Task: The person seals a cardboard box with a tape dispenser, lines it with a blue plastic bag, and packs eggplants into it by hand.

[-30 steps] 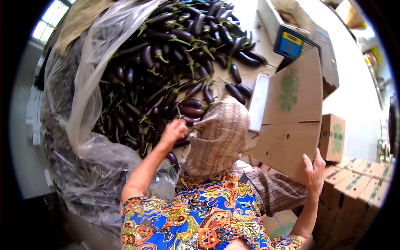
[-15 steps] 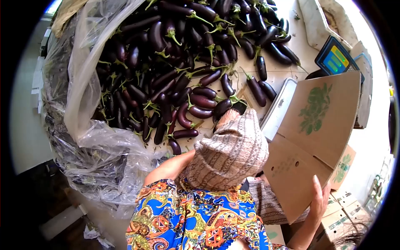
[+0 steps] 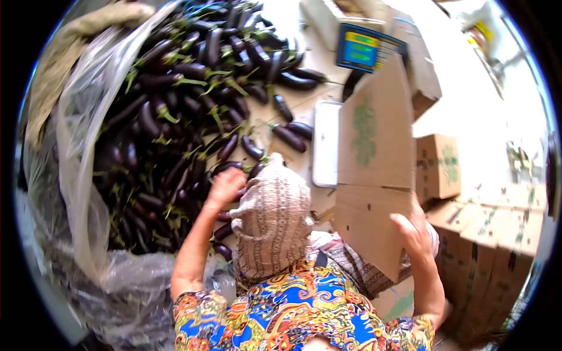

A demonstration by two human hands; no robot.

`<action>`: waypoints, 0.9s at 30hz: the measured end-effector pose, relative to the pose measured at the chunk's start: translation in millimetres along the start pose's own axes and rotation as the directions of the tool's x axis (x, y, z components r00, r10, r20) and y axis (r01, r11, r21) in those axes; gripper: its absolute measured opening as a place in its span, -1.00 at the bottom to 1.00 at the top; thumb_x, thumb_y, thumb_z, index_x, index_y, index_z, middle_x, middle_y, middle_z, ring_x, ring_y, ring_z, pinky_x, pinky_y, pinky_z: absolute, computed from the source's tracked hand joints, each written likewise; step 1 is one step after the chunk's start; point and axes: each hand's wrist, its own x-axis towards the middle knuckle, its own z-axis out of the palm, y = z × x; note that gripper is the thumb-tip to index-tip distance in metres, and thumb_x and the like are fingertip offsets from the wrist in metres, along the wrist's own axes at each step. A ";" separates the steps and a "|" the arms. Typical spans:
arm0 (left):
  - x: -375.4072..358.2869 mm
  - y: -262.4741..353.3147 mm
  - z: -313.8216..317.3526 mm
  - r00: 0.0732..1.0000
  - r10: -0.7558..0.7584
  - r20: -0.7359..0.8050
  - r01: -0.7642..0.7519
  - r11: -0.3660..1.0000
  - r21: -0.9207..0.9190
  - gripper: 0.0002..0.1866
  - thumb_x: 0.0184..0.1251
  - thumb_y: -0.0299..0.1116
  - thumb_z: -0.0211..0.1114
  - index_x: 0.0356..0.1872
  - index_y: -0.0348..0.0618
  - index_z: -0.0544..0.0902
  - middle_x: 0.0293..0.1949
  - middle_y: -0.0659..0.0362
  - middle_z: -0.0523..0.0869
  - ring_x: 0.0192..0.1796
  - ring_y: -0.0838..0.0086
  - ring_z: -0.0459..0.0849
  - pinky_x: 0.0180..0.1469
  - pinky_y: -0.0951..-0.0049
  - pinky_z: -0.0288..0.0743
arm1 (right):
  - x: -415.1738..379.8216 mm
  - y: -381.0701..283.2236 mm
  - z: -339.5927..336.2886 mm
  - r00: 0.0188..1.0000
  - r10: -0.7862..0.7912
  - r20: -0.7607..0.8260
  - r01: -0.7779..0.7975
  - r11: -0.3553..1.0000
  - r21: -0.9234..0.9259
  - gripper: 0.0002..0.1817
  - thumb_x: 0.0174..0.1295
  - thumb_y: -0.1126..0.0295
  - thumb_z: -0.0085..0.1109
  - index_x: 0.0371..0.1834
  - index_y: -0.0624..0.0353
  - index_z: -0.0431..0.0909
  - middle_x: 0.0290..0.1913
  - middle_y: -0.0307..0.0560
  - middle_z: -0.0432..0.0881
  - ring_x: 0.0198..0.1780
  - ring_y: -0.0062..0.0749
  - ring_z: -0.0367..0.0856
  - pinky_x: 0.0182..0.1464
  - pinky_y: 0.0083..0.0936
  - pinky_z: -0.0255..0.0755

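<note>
My left hand [image 3: 228,184] is over the near edge of the eggplant pile [image 3: 193,105], just left of my raised knee in patterned trousers [image 3: 272,216]. It is blurred, and whether its fingers hold an eggplant cannot be made out. My right hand [image 3: 414,228] grips the right edge of a brown cardboard box [image 3: 374,219], thumb on the near face and fingers toward the far side. The box has a green plant print on its upper panel and stands tilted beside a scale's pale platform [image 3: 325,143].
The scale's lit display [image 3: 358,50] rises behind the box. Printed cartons [image 3: 486,234] are stacked at right, with another carton [image 3: 439,167] behind them. Clear plastic sheeting [image 3: 82,175] borders the pile at left. A white foam box [image 3: 322,23] lies at the back.
The view has swung right, showing more stacked cartons. My left hand has come out from behind the knee, to its left. My right hand stays at the box's edge, now higher on it.
</note>
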 end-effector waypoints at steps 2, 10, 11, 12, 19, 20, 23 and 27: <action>32.4 87.4 -31.3 0.995 -0.050 -0.085 0.013 0.919 -0.394 -0.66 0.46 -0.22 0.17 0.10 -0.19 0.59 -0.15 0.15 0.72 -0.15 0.51 0.69 -0.14 0.48 0.59 | 2.3 -17.1 9.0 1.000 0.001 0.030 -0.001 1.000 -0.016 -0.33 0.12 0.54 -0.01 0.40 0.43 0.23 0.18 0.13 0.51 0.19 -0.24 0.45 0.33 -0.40 0.28; 158.9 312.5 39.6 0.961 0.275 0.006 -0.264 0.929 -0.260 0.18 0.17 0.32 0.31 0.54 -0.32 -0.06 0.51 -0.20 0.11 0.47 0.07 0.28 0.40 0.20 0.29 | 2.8 -5.0 29.0 0.987 -0.151 0.047 0.158 0.962 -0.225 -0.26 0.37 0.30 0.10 0.54 0.34 0.03 0.49 0.33 0.16 0.55 0.05 0.08 0.55 -0.30 -0.08; 155.6 331.8 46.5 0.965 0.261 0.026 -0.246 0.935 -0.257 0.35 0.01 0.48 0.30 0.52 -0.44 -0.11 0.52 -0.28 0.04 0.59 -0.02 -0.05 0.58 0.19 -0.13 | 9.0 -6.8 27.3 0.991 -0.120 0.058 0.129 0.971 -0.201 -0.22 0.41 0.14 0.09 0.54 0.33 0.03 0.49 0.32 0.16 0.55 0.03 0.08 0.54 -0.30 -0.08; 166.1 334.3 58.6 0.951 0.308 0.021 -0.295 0.928 -0.229 0.37 -0.02 0.46 0.33 0.52 -0.45 -0.11 0.52 -0.28 0.04 0.58 -0.02 -0.03 0.58 0.20 -0.12 | 11.8 -13.8 28.4 0.991 -0.126 0.042 0.132 0.970 -0.203 -0.21 0.42 0.07 0.06 0.54 0.34 0.03 0.49 0.31 0.17 0.55 0.02 0.08 0.54 -0.29 -0.08; 174.0 319.6 60.3 0.905 0.404 0.137 -0.267 0.788 -0.555 0.18 0.04 0.25 0.44 0.55 -0.15 0.00 0.33 -0.02 0.39 0.23 0.27 0.50 0.15 0.22 0.50 | 14.4 -2.0 4.3 0.992 -0.119 0.038 0.121 0.992 -0.031 -0.22 0.47 -0.12 -0.10 0.51 0.30 0.13 0.43 0.23 0.29 0.49 -0.04 0.20 0.52 -0.28 -0.04; 171.5 320.8 58.1 0.909 0.396 0.130 -0.270 0.798 -0.539 0.15 0.07 0.22 0.43 0.54 -0.15 0.01 0.32 -0.01 0.40 0.22 0.28 0.50 0.15 0.23 0.50 | 15.8 -5.5 -0.9 0.988 -0.150 0.026 0.152 0.985 -0.087 -0.23 0.46 -0.13 -0.09 0.49 0.28 0.18 0.40 0.23 0.35 0.45 -0.05 0.28 0.52 -0.28 -0.01; 163.0 325.6 45.2 0.926 0.349 0.142 -0.236 0.831 -0.504 -0.01 0.16 0.07 0.40 0.50 -0.18 0.12 0.26 -0.02 0.47 0.21 0.31 0.52 0.14 0.28 0.50 | 23.9 15.3 -15.3 0.994 -0.066 -0.088 0.056 0.992 -0.115 -0.38 0.43 0.09 0.05 0.39 0.34 0.33 0.20 0.26 0.55 0.36 -0.09 0.41 0.44 -0.31 0.17; 173.3 303.9 36.7 0.904 0.428 0.024 -0.401 0.865 -0.301 -0.20 0.01 -0.37 0.21 0.40 -0.29 0.24 0.08 0.00 0.55 0.10 0.32 0.51 0.17 0.39 0.40 | 47.4 -6.2 -65.7 0.957 -0.095 -0.273 0.016 0.960 -0.278 -0.60 0.35 0.30 0.09 0.13 0.38 0.52 -0.43 0.18 0.68 -0.46 -0.37 0.58 -0.34 -0.36 0.44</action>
